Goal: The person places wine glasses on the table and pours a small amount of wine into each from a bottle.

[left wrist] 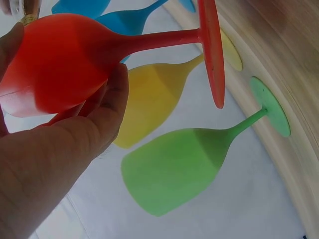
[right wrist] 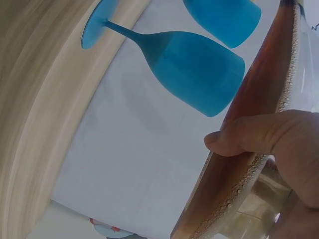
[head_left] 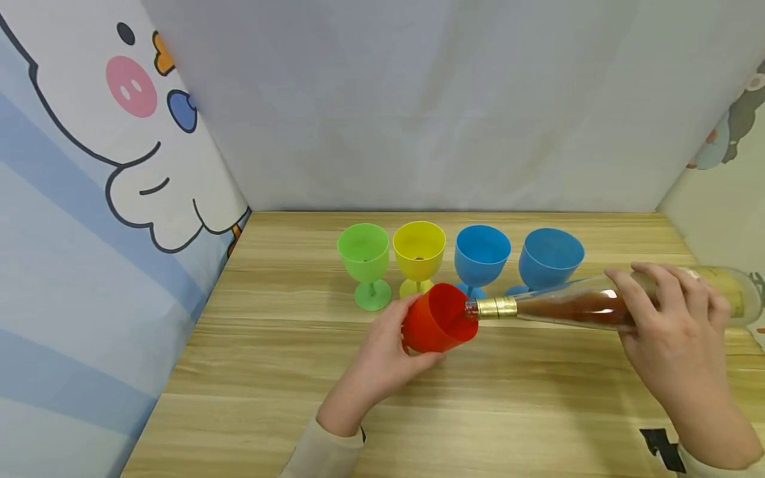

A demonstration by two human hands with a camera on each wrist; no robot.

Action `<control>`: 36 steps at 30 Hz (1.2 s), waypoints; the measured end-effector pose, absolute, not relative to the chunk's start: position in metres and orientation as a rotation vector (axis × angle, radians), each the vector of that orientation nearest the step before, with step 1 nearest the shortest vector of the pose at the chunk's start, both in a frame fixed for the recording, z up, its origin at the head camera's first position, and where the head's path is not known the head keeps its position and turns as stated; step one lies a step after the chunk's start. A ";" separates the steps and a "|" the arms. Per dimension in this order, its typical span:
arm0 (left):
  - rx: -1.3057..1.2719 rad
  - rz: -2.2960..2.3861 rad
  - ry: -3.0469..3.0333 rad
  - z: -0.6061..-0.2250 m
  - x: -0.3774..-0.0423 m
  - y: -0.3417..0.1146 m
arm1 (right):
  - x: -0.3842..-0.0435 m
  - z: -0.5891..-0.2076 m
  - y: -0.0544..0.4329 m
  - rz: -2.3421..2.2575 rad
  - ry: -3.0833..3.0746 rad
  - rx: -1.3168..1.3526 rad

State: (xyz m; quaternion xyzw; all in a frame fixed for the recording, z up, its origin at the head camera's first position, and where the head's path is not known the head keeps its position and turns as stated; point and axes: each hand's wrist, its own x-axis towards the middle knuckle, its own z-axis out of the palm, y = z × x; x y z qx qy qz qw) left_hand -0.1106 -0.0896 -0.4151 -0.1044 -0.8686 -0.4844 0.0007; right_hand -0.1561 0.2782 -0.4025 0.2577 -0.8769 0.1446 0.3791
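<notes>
My left hand grips a red plastic goblet round its bowl, thumb on the near side. The goblet leans to the right, and its stem and round foot show in the left wrist view. My right hand holds a clear glass bottle by its body, lying almost level with its neck to the left. The gold-banded neck reaches over the red rim, its mouth inside the goblet's opening. Reddish-brown liquid with bubbles along its edge fills part of the bottle in the right wrist view.
Behind the hands, a green goblet, a yellow goblet and two blue goblets stand upright in a row on the wooden table. A pale cloth wall rises behind. Black tape lies near the right wrist.
</notes>
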 end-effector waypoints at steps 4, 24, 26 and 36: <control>-0.332 -1.567 -2.700 -0.414 -0.111 -0.090 | -0.155 -0.402 0.280 0.375 -2.318 0.658; -0.183 -1.928 -2.480 -0.405 -0.109 -0.098 | -0.155 -0.414 0.282 0.532 -2.486 0.521; -0.175 -1.928 -2.453 -0.403 -0.108 -0.101 | -0.155 -0.415 0.283 0.595 -2.505 0.512; -0.049 -1.934 -2.317 -0.396 -0.102 -0.129 | -0.161 -0.424 0.292 0.876 -2.440 0.497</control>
